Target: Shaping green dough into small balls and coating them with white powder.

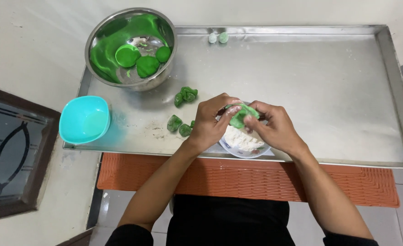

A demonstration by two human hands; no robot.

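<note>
Left hand (209,122) curls in from the left, its fingers closed around the near-left side of a flattened piece of green dough (239,116); the thumb lies across the top edge. The dough sits between the two hands, held just above a small bowl of white flour (242,142) that stands on the steel tabletop (329,91) at its near edge. Its long axis runs roughly from lower left to upper right, so each hand grips one end. The right hand (274,127) comes in from the right with fingertips pinched on the far-right end of the dough, fingers bent and close together. Both hands are equally near the dough, touching it.

Left of the left hand, three small dark green pieces (178,126) lie on the tabletop, with a folded green lump (186,95) a little farther off. Further left stand an empty turquoise bowl (84,119) and, behind it, a steel mixing bowl (131,48) holding green dough balls (143,59). Two pale balls (218,38) rest at the far edge.
</note>
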